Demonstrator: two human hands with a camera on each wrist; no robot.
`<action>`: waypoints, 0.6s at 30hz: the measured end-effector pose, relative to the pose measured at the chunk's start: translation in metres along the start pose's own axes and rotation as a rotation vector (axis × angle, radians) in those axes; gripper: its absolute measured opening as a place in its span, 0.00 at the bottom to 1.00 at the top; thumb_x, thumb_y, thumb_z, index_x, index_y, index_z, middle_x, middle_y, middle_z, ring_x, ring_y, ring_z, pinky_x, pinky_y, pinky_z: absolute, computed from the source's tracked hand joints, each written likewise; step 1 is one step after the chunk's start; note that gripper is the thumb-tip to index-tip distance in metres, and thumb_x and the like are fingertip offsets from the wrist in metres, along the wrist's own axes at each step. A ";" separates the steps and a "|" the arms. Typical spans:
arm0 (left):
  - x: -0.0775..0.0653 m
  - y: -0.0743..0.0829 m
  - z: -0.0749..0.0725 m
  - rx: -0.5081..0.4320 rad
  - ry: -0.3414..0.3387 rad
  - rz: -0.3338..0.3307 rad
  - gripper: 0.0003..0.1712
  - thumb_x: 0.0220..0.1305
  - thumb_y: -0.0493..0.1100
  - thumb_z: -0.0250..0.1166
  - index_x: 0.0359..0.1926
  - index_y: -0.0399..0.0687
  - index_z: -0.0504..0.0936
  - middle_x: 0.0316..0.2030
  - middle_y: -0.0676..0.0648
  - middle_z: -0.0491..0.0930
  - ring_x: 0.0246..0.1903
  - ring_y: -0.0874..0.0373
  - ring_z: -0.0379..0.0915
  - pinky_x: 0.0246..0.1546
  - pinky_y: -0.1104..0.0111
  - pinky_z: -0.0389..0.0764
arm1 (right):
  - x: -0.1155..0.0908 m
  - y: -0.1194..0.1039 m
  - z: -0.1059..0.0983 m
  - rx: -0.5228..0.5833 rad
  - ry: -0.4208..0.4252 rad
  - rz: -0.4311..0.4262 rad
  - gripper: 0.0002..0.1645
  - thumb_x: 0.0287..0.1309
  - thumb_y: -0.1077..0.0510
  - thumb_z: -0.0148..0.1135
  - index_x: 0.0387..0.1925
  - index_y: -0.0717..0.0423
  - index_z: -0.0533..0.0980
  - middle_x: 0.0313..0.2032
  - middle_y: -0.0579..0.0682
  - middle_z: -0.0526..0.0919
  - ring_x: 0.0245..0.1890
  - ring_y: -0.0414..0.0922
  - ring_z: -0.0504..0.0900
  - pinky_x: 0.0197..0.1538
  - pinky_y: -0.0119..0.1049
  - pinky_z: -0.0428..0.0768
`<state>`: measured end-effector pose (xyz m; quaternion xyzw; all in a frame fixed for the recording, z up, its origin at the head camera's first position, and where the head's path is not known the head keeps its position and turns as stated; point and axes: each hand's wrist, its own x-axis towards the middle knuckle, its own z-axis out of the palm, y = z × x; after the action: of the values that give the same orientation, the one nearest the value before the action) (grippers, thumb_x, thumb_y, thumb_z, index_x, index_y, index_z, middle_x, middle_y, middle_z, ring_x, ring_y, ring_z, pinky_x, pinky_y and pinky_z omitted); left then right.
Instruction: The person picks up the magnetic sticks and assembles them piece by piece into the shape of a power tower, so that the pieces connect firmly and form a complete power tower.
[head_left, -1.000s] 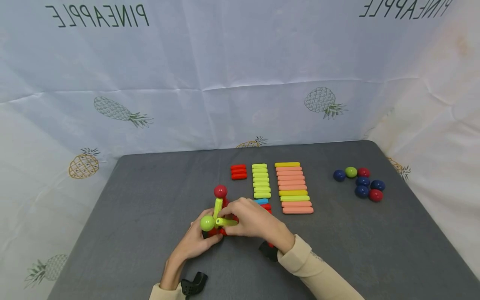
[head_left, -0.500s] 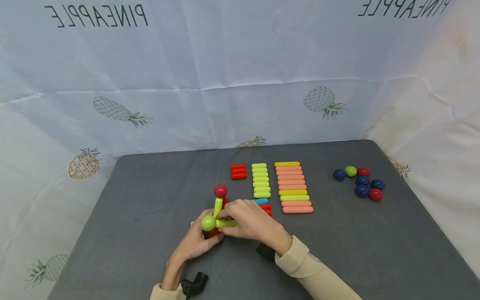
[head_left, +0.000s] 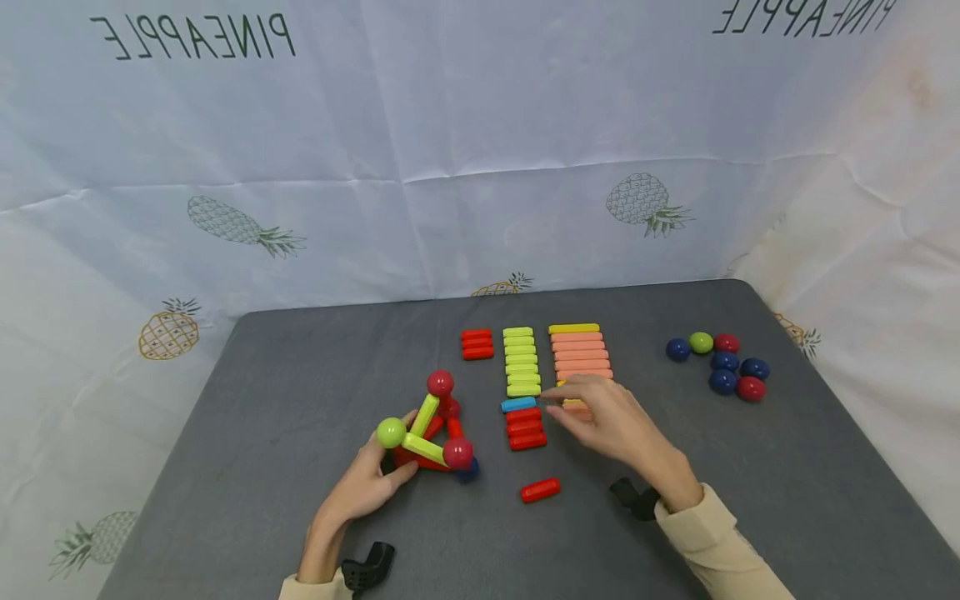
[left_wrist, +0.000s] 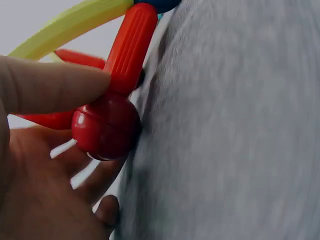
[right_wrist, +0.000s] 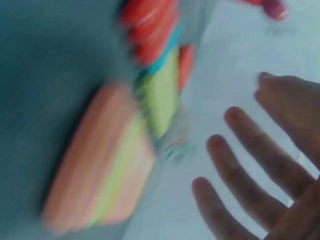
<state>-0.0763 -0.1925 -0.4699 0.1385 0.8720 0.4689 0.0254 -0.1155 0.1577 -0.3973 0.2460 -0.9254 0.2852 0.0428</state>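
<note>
My left hand point(head_left: 363, 479) holds a ball-and-rod building-toy structure point(head_left: 425, 450) by its left side. Red and yellow-green rods join red, green and blue balls in it. Up close in the left wrist view, the thumb presses by a red rod point(left_wrist: 131, 47) where it meets a red ball point(left_wrist: 106, 127), with other fingers behind. Over the row of salmon rods point(head_left: 583, 353), my right hand point(head_left: 618, 421) hovers with nothing in it and partly covers them. Its fingers point(right_wrist: 230, 175) are spread in the right wrist view, apart from the blurred rods.
A single red rod point(head_left: 541, 490) lies in front. Nearby are a blue rod point(head_left: 519, 404), red rods point(head_left: 527, 428), yellow-green rods point(head_left: 522, 360) and a small red stack point(head_left: 477, 344). Several loose balls point(head_left: 724, 362) sit at the right of the grey table point(head_left: 300, 375).
My right hand has let go of the structure's yellow-green rod and moved right over the salmon rods. The left hand and structure have shifted slightly left. The lone red rod is now uncovered.
</note>
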 end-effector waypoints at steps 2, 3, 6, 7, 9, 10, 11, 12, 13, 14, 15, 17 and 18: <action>0.000 0.001 -0.002 0.021 0.063 -0.039 0.39 0.64 0.34 0.68 0.74 0.34 0.65 0.68 0.33 0.73 0.68 0.37 0.69 0.68 0.40 0.68 | -0.008 0.015 -0.004 -0.068 -0.019 0.045 0.13 0.57 0.60 0.74 0.45 0.54 0.88 0.42 0.48 0.91 0.38 0.45 0.85 0.39 0.41 0.84; 0.000 0.002 -0.003 0.030 0.098 -0.066 0.39 0.64 0.34 0.68 0.74 0.33 0.64 0.67 0.32 0.74 0.66 0.37 0.70 0.66 0.39 0.68 | -0.011 0.021 -0.005 -0.089 -0.032 0.066 0.13 0.57 0.61 0.74 0.45 0.54 0.88 0.42 0.48 0.91 0.38 0.45 0.85 0.39 0.41 0.84; -0.003 0.006 -0.005 0.071 0.169 -0.157 0.44 0.62 0.36 0.70 0.75 0.31 0.60 0.63 0.32 0.74 0.61 0.38 0.71 0.61 0.41 0.72 | -0.019 0.034 -0.006 -0.123 -0.073 0.115 0.13 0.56 0.62 0.75 0.44 0.55 0.88 0.41 0.50 0.91 0.37 0.44 0.84 0.38 0.42 0.84; -0.004 0.008 -0.005 0.067 0.167 -0.184 0.47 0.60 0.37 0.71 0.76 0.31 0.58 0.64 0.31 0.71 0.62 0.38 0.68 0.62 0.40 0.71 | -0.021 0.037 -0.005 -0.128 -0.084 0.123 0.13 0.55 0.61 0.75 0.44 0.55 0.88 0.41 0.50 0.91 0.36 0.44 0.83 0.38 0.42 0.84; -0.006 0.014 -0.006 0.050 0.126 -0.239 0.55 0.56 0.40 0.74 0.77 0.31 0.53 0.65 0.30 0.66 0.63 0.37 0.61 0.63 0.37 0.67 | -0.024 0.041 -0.003 -0.140 -0.097 0.130 0.12 0.55 0.62 0.75 0.43 0.55 0.88 0.40 0.50 0.90 0.36 0.44 0.83 0.38 0.42 0.84; -0.007 0.018 -0.006 0.043 0.096 -0.260 0.59 0.54 0.43 0.76 0.77 0.32 0.51 0.67 0.30 0.63 0.64 0.36 0.57 0.65 0.35 0.64 | -0.025 0.043 -0.002 -0.144 -0.099 0.132 0.12 0.54 0.62 0.76 0.43 0.55 0.88 0.40 0.50 0.90 0.36 0.44 0.83 0.39 0.42 0.84; -0.007 0.021 -0.004 0.036 0.068 -0.288 0.62 0.51 0.46 0.77 0.77 0.32 0.49 0.68 0.30 0.59 0.66 0.35 0.53 0.66 0.32 0.59 | -0.026 0.044 -0.001 -0.147 -0.102 0.131 0.12 0.54 0.62 0.76 0.43 0.56 0.88 0.39 0.50 0.90 0.36 0.44 0.83 0.39 0.43 0.84; -0.006 0.025 -0.002 0.031 0.051 -0.322 0.65 0.50 0.50 0.79 0.77 0.32 0.48 0.70 0.31 0.56 0.66 0.35 0.50 0.68 0.31 0.55 | -0.026 0.044 0.000 -0.148 -0.108 0.134 0.13 0.54 0.62 0.76 0.43 0.56 0.88 0.40 0.50 0.90 0.37 0.44 0.83 0.39 0.43 0.85; -0.005 0.028 0.002 0.035 0.048 -0.346 0.66 0.47 0.53 0.80 0.75 0.32 0.48 0.69 0.31 0.56 0.66 0.35 0.49 0.68 0.31 0.53 | -0.026 0.044 0.000 -0.156 -0.114 0.136 0.13 0.54 0.62 0.76 0.43 0.56 0.88 0.40 0.50 0.89 0.38 0.45 0.83 0.40 0.44 0.85; -0.004 0.031 0.006 0.046 0.054 -0.373 0.69 0.45 0.57 0.81 0.74 0.31 0.48 0.69 0.30 0.55 0.66 0.34 0.49 0.67 0.31 0.52 | -0.026 0.043 0.001 -0.162 -0.125 0.142 0.14 0.53 0.62 0.77 0.43 0.56 0.88 0.41 0.51 0.89 0.38 0.46 0.83 0.41 0.44 0.85; -0.002 0.033 0.010 0.055 0.071 -0.400 0.71 0.43 0.59 0.82 0.74 0.30 0.48 0.69 0.30 0.54 0.66 0.33 0.48 0.67 0.32 0.51 | -0.026 0.043 0.001 -0.168 -0.140 0.152 0.15 0.53 0.62 0.77 0.44 0.56 0.88 0.41 0.51 0.89 0.39 0.46 0.82 0.42 0.45 0.85; 0.001 0.036 0.020 0.071 0.123 -0.448 0.77 0.39 0.61 0.83 0.75 0.29 0.45 0.70 0.29 0.52 0.68 0.32 0.47 0.67 0.33 0.51 | -0.025 0.041 0.003 -0.193 -0.169 0.151 0.17 0.51 0.61 0.78 0.45 0.57 0.88 0.39 0.49 0.86 0.36 0.44 0.80 0.39 0.41 0.83; 0.002 0.037 0.024 0.083 0.156 -0.458 0.79 0.37 0.61 0.84 0.75 0.28 0.44 0.70 0.28 0.52 0.68 0.32 0.46 0.67 0.34 0.51 | -0.024 0.040 0.004 -0.201 -0.185 0.153 0.18 0.51 0.61 0.78 0.46 0.56 0.88 0.37 0.49 0.85 0.35 0.43 0.78 0.37 0.38 0.81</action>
<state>-0.0663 -0.1533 -0.4531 -0.0985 0.8985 0.4239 0.0581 -0.1130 0.1941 -0.4263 0.1944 -0.9653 0.1695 -0.0400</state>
